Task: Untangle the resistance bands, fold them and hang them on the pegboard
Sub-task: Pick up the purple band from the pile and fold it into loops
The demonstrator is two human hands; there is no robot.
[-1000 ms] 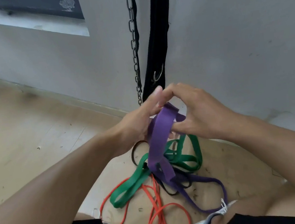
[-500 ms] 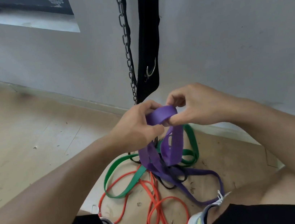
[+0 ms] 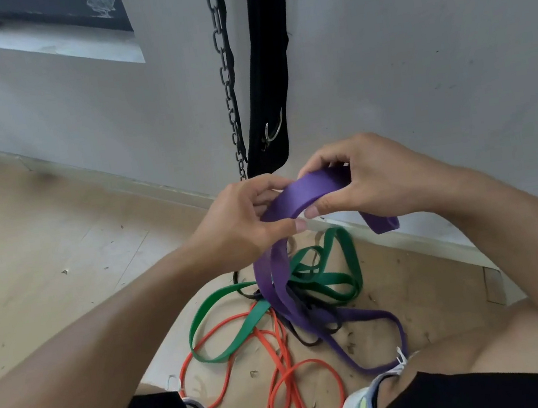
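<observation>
On the floor (image 3: 57, 233) between 2 shoes, the orange band (image 3: 287, 379) lay nearest, then the green band (image 3: 243, 325) and a black band (image 3: 305, 340), all crossed. Above them, left hand (image 3: 241, 223) and right hand (image 3: 369, 177) pinched the purple band (image 3: 307, 191), thumbs under, fingers curled over; its tail ran into the pile. Judged best: feed purple out hand over hand, slack, not tugging tight.
</observation>
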